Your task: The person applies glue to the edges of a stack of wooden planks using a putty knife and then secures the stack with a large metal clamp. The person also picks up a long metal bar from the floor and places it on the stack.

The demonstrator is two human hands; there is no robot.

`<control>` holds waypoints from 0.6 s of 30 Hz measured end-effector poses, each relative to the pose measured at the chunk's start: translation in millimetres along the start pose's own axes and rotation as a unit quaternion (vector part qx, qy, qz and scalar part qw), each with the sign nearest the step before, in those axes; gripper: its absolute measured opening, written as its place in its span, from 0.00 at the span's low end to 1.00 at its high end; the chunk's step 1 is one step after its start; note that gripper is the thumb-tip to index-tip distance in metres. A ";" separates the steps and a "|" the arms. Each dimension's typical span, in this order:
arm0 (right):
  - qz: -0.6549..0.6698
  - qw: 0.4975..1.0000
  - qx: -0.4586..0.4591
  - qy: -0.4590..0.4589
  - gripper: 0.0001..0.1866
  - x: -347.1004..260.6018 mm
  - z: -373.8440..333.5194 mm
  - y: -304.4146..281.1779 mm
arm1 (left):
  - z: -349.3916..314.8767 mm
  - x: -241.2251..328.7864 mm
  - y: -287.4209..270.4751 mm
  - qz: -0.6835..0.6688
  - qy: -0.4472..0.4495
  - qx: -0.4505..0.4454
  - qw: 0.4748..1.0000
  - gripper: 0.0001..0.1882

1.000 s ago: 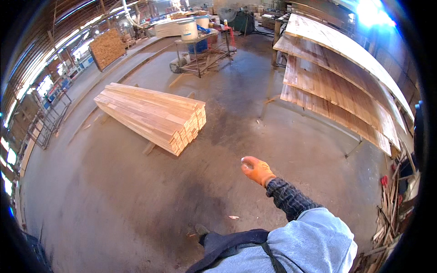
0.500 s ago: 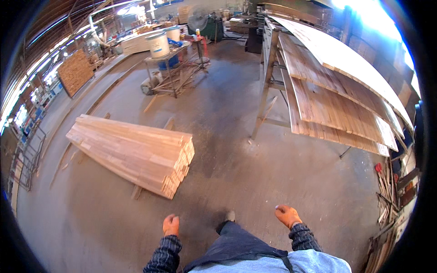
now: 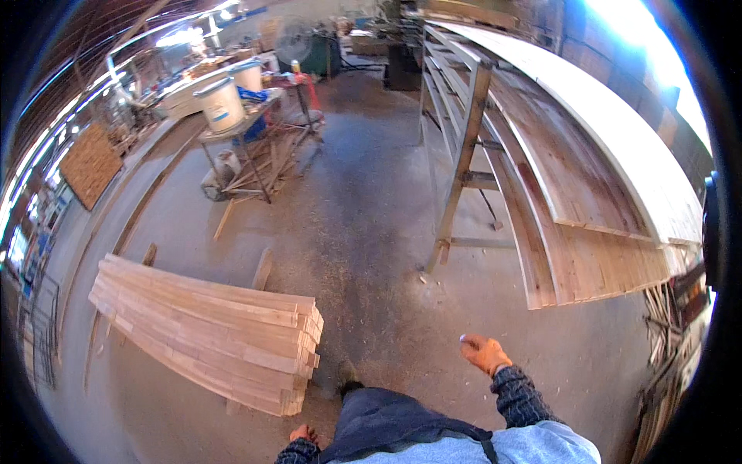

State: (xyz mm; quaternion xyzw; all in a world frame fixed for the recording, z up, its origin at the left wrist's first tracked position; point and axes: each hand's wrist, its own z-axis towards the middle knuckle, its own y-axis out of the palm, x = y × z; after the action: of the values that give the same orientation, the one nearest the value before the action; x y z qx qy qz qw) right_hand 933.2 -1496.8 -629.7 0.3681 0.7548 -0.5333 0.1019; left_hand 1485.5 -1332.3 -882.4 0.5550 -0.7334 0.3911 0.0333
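My right hand (image 3: 485,354), in an orange glove, hangs over the floor in front of me with its fingers curled in. A small pale spot shows at its fingertips, too small to name. Low at the bottom edge is my left hand (image 3: 304,433), small and partly blurred, so its fingers do not show clearly. It is just below the near end of a stack of pale wooden boards (image 3: 205,329), apart from it. Ahead on the right, large wooden panels (image 3: 572,166) lie on the levels of a metal rack (image 3: 466,139), beyond my right hand.
A metal table (image 3: 251,117) bearing white buckets (image 3: 219,106) stands ahead to the left, with scrap wood beneath. A fan (image 3: 297,45) is farther back. Loose wood strips (image 3: 661,329) lean at the right edge. A brown board (image 3: 90,164) stands far left. Wood supports lie under the stack.
I have moved forward: the board stack and the rack are nearer and the panels appear larger. My left hand has dropped back toward the bottom edge; my right hand stays about level.
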 end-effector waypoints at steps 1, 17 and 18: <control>0.018 1.000 0.012 -0.005 0.21 -8.2 10.6 2.0 | 12.8 -8.4 -13.2 0.033 -0.026 -0.014 0.999 0.15; 0.069 0.703 0.696 -0.132 0.19 -101.7 4.4 -83.2 | 107.2 611.7 33.0 0.001 0.699 -0.073 0.711 0.15; 0.026 0.689 0.714 -0.121 0.20 -99.0 -1.3 -96.6 | 81.9 657.6 56.8 -0.050 0.649 -0.188 0.736 0.18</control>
State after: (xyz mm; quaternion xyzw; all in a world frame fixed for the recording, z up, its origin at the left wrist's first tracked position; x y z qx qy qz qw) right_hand 939.4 -1555.4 -504.5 0.2819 0.1172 -0.9482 -0.0877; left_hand 1218.4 -1896.1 -651.9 0.1850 -0.5638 0.5084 0.6240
